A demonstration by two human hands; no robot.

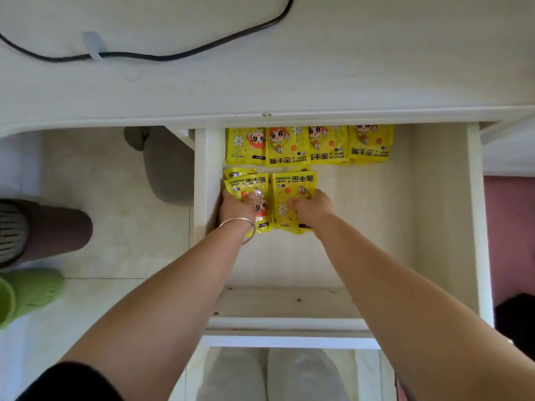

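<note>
The drawer [376, 227] of a white desk [318, 76] stands pulled out, and both hands are inside it, at its left side. Two piles of yellow hand-warmer packets lie there side by side, just apart from each other, with their printed text turned upside down in the view.

The left hand [237, 208] lies on the left pile [246, 182], which is just beside the left wall of the drawer. Its fingers are curled over the left edge of the pile and the thumb presses on top, so it grips the packets. A thin silver bracelet [241, 224] sits on this wrist.

The right hand [311, 208] rests on the right pile [292, 183]. Its fingers are bent down on the top packet, but I cannot tell if they pinch it or only press on it.

Farther in, a row of four more packets [307, 146] lies along the far end of the drawer, partly under the desk edge, and they overlap a little. The right half of the drawer floor is bare wood.

On the desk top a black cable [173, 57] runs across, held by a small clear clip [92, 44]. On the floor at the left stand a grey slipper [168, 169] far and a green slipper [31, 293] near.
</note>
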